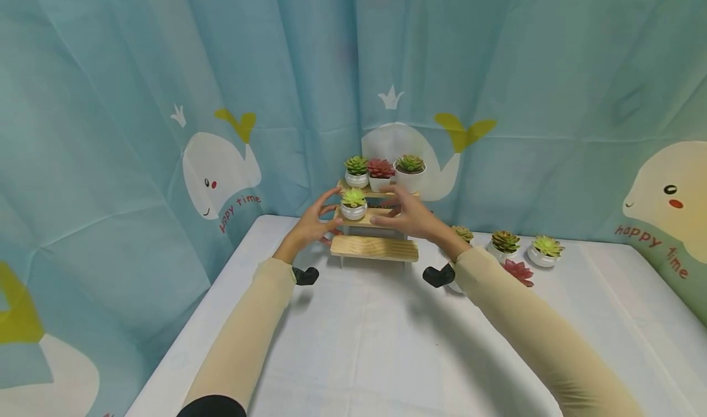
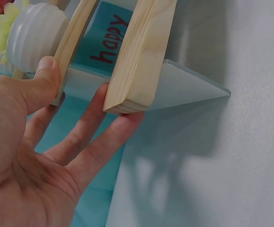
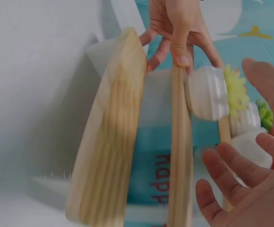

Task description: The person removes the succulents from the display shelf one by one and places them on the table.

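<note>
A tiered wooden plant stand [image 1: 374,247] has three shelves joined by pale side panels. My left hand [image 1: 311,225] holds its left end. In the left wrist view, the thumb [image 2: 48,71] lies on the middle shelf's end while other fingers touch the lower shelf [image 2: 136,56]. A light-green succulent in a white ribbed pot [image 1: 353,205] stands at the left of the middle shelf. Right of that pot, my right hand [image 1: 411,214] hovers with spread fingers, holding nothing. On the top shelf are a green succulent [image 1: 356,170], a red one [image 1: 380,172] and a larger-potted green one [image 1: 410,170].
Several more potted succulents stand on the white table to the right, among them a light-green one [image 1: 545,249], a dark-green one [image 1: 505,244] and a red one [image 1: 519,272], partly behind the right forearm. A blue whale-print curtain [image 1: 309,97] hangs behind the table.
</note>
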### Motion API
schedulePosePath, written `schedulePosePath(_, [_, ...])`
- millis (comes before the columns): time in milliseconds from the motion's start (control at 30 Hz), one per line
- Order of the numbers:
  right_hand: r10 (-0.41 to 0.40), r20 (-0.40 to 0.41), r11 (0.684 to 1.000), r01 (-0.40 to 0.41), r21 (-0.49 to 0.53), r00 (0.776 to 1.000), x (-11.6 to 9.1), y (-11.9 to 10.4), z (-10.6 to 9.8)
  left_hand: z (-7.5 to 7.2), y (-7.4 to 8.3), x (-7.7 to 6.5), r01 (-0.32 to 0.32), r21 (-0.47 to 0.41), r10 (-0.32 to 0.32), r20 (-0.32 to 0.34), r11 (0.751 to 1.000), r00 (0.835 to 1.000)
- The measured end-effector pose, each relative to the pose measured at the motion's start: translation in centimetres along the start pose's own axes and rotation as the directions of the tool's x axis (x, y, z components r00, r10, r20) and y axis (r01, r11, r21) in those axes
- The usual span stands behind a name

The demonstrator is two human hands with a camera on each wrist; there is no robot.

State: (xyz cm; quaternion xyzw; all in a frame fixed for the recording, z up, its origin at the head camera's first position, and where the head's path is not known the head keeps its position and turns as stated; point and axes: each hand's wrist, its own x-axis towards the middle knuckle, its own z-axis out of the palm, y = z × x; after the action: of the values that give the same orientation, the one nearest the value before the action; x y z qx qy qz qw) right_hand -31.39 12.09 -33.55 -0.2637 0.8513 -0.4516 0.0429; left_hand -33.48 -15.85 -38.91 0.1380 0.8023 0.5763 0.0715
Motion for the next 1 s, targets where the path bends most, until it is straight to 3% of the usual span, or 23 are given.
schedulePosePath(367, [-0.016,-0.053,0.998,0.019,0.056,0.998,2.0,0.3,2.5,0.0,0.1,-0.1,-0.001,0.012,0.001,-0.012,1.000,1.000])
schedulePosePath(1000, [0.090,-0.113,0.996,-0.090,0.002,0.989,3.8,-0.2,5.0,0.0,0.1,-0.3,-0.023,-0.003,0.023,0.009,1.000,1.000])
